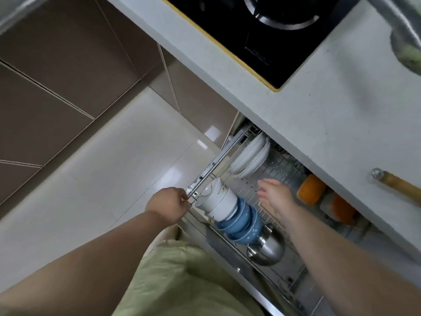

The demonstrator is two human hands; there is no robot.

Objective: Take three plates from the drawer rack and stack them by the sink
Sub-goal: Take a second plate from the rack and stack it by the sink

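we see the pulled-out wire drawer rack (280, 169) under the pale grey speckled countertop (319, 115). our left hand (168, 206) has its fingers curled round the near corner of the rack's shiny metal rail (211, 165), gripping it. our right hand (273, 192) hovers above the wire floor of the rack with fingers straight and loose, holding nothing, near the upright white round plates (250, 156) but apart from them. the plates stand on edge in the far end of the rack, close under the countertop lip. beside the left hand lies a stack of white bowls (218, 201), then blue speckled bowls (241, 222), then steel bowls (268, 245). a black glass hob with a yellow edge (250, 42) sits in the countertop above.
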